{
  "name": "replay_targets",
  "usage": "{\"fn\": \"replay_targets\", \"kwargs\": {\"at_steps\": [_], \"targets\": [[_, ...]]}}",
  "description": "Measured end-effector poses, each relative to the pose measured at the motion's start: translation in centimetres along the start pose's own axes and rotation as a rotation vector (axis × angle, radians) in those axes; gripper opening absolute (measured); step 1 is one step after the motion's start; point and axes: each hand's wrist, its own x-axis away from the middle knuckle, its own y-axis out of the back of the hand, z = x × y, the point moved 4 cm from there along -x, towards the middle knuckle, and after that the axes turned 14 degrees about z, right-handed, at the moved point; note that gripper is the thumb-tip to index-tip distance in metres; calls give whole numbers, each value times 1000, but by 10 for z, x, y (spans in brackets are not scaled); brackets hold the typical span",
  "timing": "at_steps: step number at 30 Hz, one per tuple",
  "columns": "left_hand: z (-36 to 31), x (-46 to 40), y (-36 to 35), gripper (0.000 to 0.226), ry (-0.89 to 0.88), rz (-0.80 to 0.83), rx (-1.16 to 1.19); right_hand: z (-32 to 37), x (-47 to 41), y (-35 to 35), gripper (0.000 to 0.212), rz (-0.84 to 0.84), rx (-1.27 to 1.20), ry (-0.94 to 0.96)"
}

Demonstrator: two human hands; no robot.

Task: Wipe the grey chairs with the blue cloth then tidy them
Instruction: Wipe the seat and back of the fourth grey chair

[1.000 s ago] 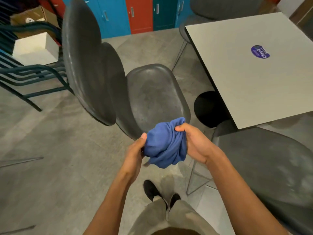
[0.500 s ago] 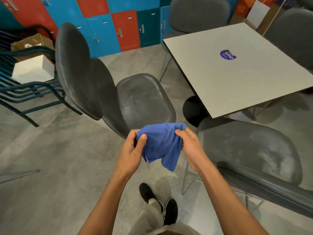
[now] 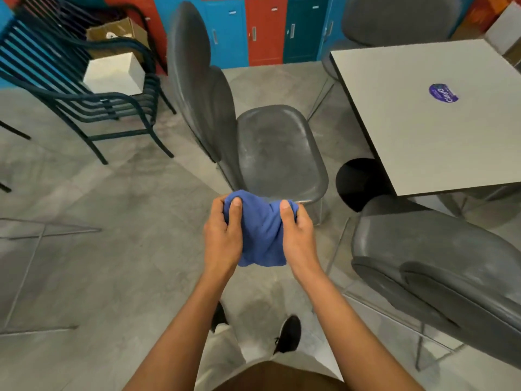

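Both my hands hold the bunched blue cloth [image 3: 260, 235] in front of me, above the floor. My left hand [image 3: 222, 235] grips its left side and my right hand [image 3: 296, 235] grips its right side, thumbs on top. Just beyond the cloth stands a stack of grey chairs [image 3: 279, 153], dusty seat facing me, backrests to the left. A second stack of grey chairs [image 3: 439, 266] stands at the right, close to my right arm. A third grey chair [image 3: 394, 18] is behind the table.
A white square table [image 3: 423, 117] with a blue sticker stands at the right on a black round base [image 3: 361, 182]. Stacked dark metal chairs [image 3: 84, 80] with a white box and a cardboard box are at the back left. Coloured lockers [image 3: 265, 29] line the far wall.
My hands have bunched the cloth tighter and drawn it up in front of the grey seat. My view has shifted, so the chair stack now sits straight ahead.
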Motion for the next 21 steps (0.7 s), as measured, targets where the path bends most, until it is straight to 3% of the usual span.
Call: {"fn": "replay_targets", "kwargs": {"at_steps": [5, 11, 21], "targets": [[32, -13, 39, 22, 73, -50, -23, -23, -11, -40, 39, -104, -55, -53], [69, -49, 95, 22, 140, 12, -40, -47, -31, -105, 38, -212, -66, -109], [108, -118, 195, 23, 191, 9, -98, -49, -96, -214, 32, -185, 206, -99]]}}
